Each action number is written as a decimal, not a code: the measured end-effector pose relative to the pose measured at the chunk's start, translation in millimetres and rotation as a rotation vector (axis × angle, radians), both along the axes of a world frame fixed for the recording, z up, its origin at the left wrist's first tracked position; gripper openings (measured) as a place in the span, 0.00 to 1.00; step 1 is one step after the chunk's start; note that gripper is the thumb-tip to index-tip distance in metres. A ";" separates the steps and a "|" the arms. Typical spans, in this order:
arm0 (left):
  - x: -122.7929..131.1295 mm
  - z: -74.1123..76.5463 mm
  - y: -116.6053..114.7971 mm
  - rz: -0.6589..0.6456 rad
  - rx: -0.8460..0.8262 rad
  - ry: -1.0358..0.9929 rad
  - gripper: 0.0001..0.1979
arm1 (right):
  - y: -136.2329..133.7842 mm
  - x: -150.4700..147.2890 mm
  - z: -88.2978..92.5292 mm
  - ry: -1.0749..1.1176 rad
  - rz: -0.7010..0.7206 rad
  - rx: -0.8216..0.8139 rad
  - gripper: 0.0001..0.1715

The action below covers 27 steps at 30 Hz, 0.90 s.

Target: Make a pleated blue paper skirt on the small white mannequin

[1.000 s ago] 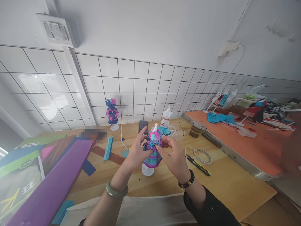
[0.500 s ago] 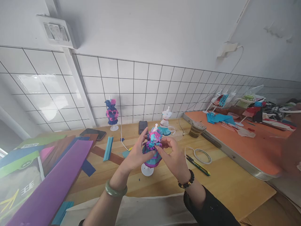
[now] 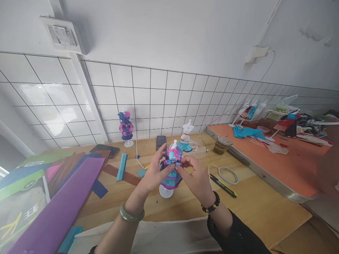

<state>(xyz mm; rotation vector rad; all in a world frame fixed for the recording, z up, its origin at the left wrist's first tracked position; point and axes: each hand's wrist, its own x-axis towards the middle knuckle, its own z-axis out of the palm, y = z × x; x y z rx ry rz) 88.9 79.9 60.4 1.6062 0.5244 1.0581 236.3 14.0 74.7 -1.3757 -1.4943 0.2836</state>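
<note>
A miniature dress form [image 3: 172, 180] in a blue, pink and purple crepe-paper dress stands upright on its round white base [image 3: 166, 191]. My left hand [image 3: 156, 171] wraps its left side, thumb pressed on the front of the waist. From the right, my right hand [image 3: 194, 174] pinches at the same waist, its thumb and index finger tips close to my left thumb. The decoration under the fingertips is partly hidden. Behind it stands another small form [image 3: 187, 132] with a white top and turquoise skirt.
Purple paper [image 3: 60, 201] and other coloured sheets cover the table's left. A yellow-green cutter knife [image 3: 224, 186], a tape roll [image 3: 228, 175] and a brown cup [image 3: 221, 145] lie to the right. Phones [image 3: 161, 143] and a dark-blue dressed form [image 3: 126, 127] are at the back.
My thumbs have come closer together at the dress's waist, with the left thumb slightly higher. The dress form has tilted or turned a little; the rest stays in place.
</note>
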 end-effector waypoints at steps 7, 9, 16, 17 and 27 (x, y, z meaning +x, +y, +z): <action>-0.2 -1.1 1.7 -0.018 0.026 0.008 0.37 | 0.0 2.2 -3.6 0.045 0.001 -0.023 0.08; -0.3 -1.9 1.9 -0.018 0.024 0.014 0.38 | -0.9 1.7 -3.8 0.047 -0.007 -0.029 0.08; -1.3 -2.5 1.5 -0.025 0.011 0.027 0.37 | -3.1 -0.7 -0.2 0.018 -0.020 -0.012 0.07; -1.5 -2.7 1.7 -0.025 0.011 0.029 0.36 | -3.0 -1.0 0.2 0.012 -0.028 -0.009 0.07; -0.1 -5.0 4.3 -0.010 0.035 0.046 0.35 | -3.3 -1.9 -1.7 -0.014 -0.048 0.011 0.07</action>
